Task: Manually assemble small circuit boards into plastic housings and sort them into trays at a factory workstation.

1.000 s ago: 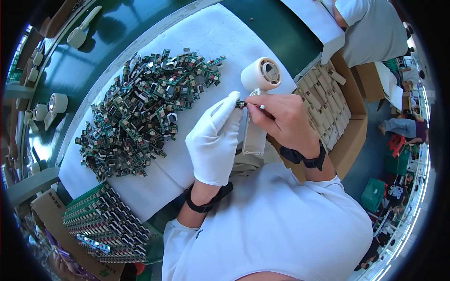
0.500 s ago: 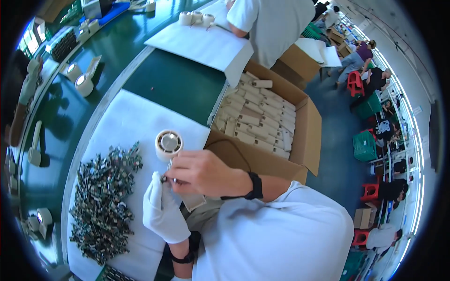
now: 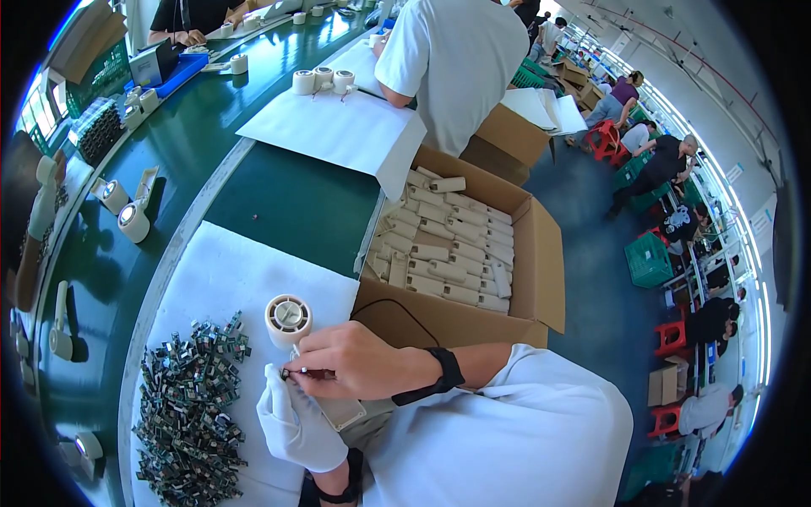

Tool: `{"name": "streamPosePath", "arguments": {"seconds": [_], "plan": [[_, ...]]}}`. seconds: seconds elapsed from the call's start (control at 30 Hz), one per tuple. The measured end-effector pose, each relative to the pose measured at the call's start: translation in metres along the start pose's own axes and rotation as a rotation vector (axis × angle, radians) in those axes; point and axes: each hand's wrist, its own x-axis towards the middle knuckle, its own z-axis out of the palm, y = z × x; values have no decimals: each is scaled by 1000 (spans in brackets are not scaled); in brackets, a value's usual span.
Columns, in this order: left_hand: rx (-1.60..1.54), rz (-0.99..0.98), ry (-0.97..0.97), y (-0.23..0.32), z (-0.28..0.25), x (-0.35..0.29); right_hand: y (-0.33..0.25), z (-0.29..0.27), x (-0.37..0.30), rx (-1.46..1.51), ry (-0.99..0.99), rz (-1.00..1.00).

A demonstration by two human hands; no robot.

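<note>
Two hands meet over a white sheet (image 3: 232,275) on the green bench (image 3: 296,198): the gloved left hand (image 3: 290,422) and bare right hand (image 3: 359,363), fingertips clamped on a small dark part (image 3: 285,373), mostly hidden. From where I stand, wall signs (image 3: 735,173) are too small to read. Just beyond the fingers shows a cream fan head (image 3: 288,317); below, a cream casing (image 3: 344,414) is partly covered. Circuit boards (image 3: 190,414) lie heaped left; an open carton (image 3: 549,262) stands right.

gloved left hand (image 3: 291,427) and bare right hand (image 3: 351,359) pinching small dark part (image 3: 286,373), cream fan head (image 3: 288,318) just beyond, circuit-board heap (image 3: 187,418) on white sheet (image 3: 245,270), open carton (image 3: 549,270) of cream casings (image 3: 448,253)
</note>
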Motion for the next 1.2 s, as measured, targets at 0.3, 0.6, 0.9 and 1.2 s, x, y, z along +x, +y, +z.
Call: {"name": "streamPosePath", "arguments": {"seconds": [0.3, 0.6, 0.9, 1.2], "plan": [[-26, -82, 10, -1, 0, 3, -4, 5, 2, 29, -1, 18], [-420, -610, -68, 5, -15, 16, -11, -13, 6, 406, -124, 242], [-404, -558, -176, 4, -18, 16, -2, -14, 4, 248, -101, -15], [-390, -532, -197, 3, -14, 18, 4, -21, 0, 119, -96, 110]]}}
